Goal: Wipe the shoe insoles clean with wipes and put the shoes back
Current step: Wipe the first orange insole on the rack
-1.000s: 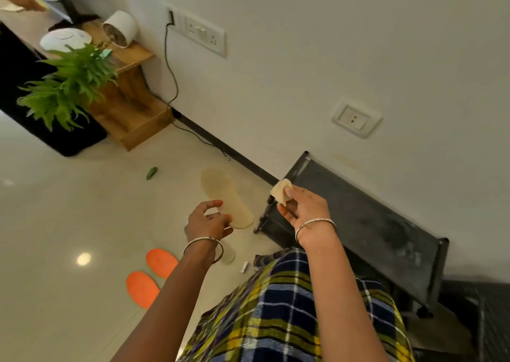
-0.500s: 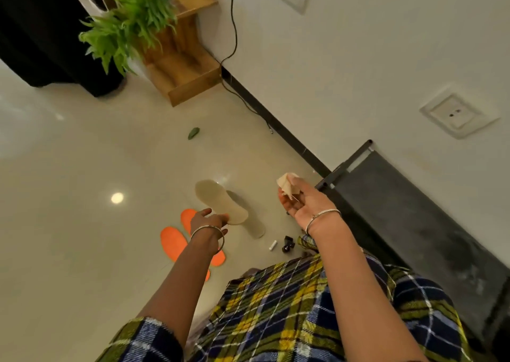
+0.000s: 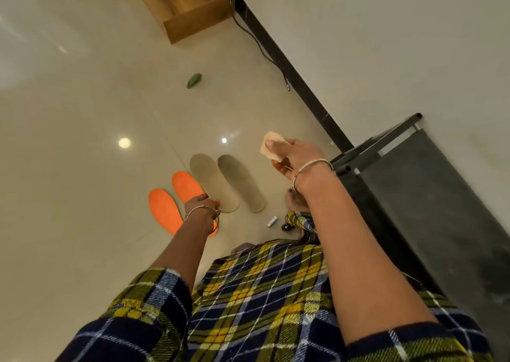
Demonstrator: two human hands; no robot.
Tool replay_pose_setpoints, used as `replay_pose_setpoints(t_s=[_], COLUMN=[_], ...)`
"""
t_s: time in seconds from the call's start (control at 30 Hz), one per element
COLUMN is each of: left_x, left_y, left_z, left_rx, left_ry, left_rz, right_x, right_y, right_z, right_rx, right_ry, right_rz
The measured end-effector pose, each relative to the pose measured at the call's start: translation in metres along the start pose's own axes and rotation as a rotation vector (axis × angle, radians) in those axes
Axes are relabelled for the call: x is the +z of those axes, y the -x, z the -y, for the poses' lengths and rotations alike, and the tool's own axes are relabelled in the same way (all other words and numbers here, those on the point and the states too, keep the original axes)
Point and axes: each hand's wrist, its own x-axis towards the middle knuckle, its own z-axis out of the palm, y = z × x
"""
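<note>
Several insoles lie on the glossy floor ahead of me. Two are orange: one orange insole (image 3: 162,209) at the left, the other orange insole (image 3: 186,186) beside it. A beige insole (image 3: 214,182) lies right of them, and my left hand (image 3: 202,204) grips its heel end down at floor level. A second beige insole (image 3: 242,182) lies flat alongside it. My right hand (image 3: 298,157) is raised above the floor and pinches a folded beige wipe (image 3: 271,147). No shoes are in view.
A black shoe rack (image 3: 414,196) stands against the white wall on the right. A wooden shelf unit (image 3: 193,8) sits at the top, with a cable (image 3: 259,44) running down the skirting. A green leaf (image 3: 194,80), a small white object (image 3: 271,221) and a small dark object (image 3: 287,226) lie on the floor.
My view tilted down. My left hand lowered the beige insole from the air to the floor beside the other beige one. My right hand kept the wipe raised.
</note>
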Motion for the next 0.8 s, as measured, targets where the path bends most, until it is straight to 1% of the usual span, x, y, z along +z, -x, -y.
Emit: replay_pose_setpoints(t_s=[0.23, 0.47, 0.67, 0.8], left_x=[0.026, 0.046, 0.053, 0.05], left_y=[-0.057, -0.087, -0.109, -0.113], left_z=[0.03, 0.05, 0.057, 0.058], left_rx=[0.003, 0.025, 0.025, 0.0], left_ry=[-0.095, -0.19, -0.192, -0.23], left_rz=[-0.095, -0.184, -0.196, -0.151], right_x=[0.013, 0.026, 0.027, 0.024], right_y=[-0.046, -0.063, -0.071, -0.073], right_z=[-0.003, 0.002, 0.0, 0.004], right_rx=[-0.106, -0.21, -0.265, -0.277], right_ry=[0.209, 0.26, 0.316, 0.316], right_rz=[-0.037, -0.082, -0.119, -0.118])
